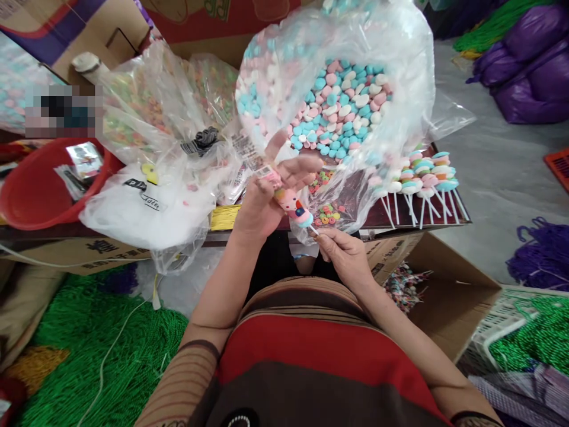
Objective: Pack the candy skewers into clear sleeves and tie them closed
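Note:
A candy skewer (292, 204) with pink, red and blue pieces on a white stick is held over the table's front edge. My left hand (267, 198) holds its upper end near the thumb, with the other fingers spread. My right hand (340, 252) pinches the lower end of the stick. Behind them, a large clear bag (413, 65) lies open with pink, blue and white candies (340, 112). Small ring candies (328, 214) lie just beyond the skewer. Finished-looking candy skewers (418, 175) are piled at the table's right end, sticks toward me.
A red basin (33, 198) with packets stands at the left, beside a white plastic bag (155, 207). Bags of ring candies (142, 107) stand behind. An open cardboard box (457, 290) and a white crate (498, 320) are at the lower right.

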The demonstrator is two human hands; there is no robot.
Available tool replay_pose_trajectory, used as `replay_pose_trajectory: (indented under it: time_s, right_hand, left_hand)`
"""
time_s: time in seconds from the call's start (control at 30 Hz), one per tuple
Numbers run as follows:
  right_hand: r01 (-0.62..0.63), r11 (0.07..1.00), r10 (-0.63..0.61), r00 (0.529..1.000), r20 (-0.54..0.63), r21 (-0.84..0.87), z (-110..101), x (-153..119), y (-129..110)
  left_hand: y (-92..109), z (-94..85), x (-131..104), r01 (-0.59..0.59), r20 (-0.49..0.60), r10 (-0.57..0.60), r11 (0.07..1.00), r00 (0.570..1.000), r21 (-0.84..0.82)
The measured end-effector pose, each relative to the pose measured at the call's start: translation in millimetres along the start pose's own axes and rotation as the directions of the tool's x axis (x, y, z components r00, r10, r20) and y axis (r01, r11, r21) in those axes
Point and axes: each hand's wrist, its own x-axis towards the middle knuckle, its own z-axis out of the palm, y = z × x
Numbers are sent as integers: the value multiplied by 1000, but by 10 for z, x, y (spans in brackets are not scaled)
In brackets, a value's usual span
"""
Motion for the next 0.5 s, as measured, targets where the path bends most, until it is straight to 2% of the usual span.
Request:
replay_pose_trajectory:
  time_s: [0.13, 0.3, 0.43, 0.5]
  right_hand:
    - [-46, 999, 46, 999, -7, 11, 50, -8, 5]
    - [-71, 995, 70, 997, 21, 67, 144, 35, -94]
    - [10, 1000, -12, 998, 65, 30, 141, 42, -146]
    - [4, 999, -7, 998, 63, 42, 150, 35, -140]
  left_hand:
    - [-76, 99, -1, -42, -98, 41, 999, 994, -5]
    - [-217, 306, -99, 37, -138, -48, 996, 989, -81]
    - [-151, 295, -92, 28, -179, -49, 993, 983, -118]
    - [-163, 299, -112, 74, -181, -94, 991, 979, -109]
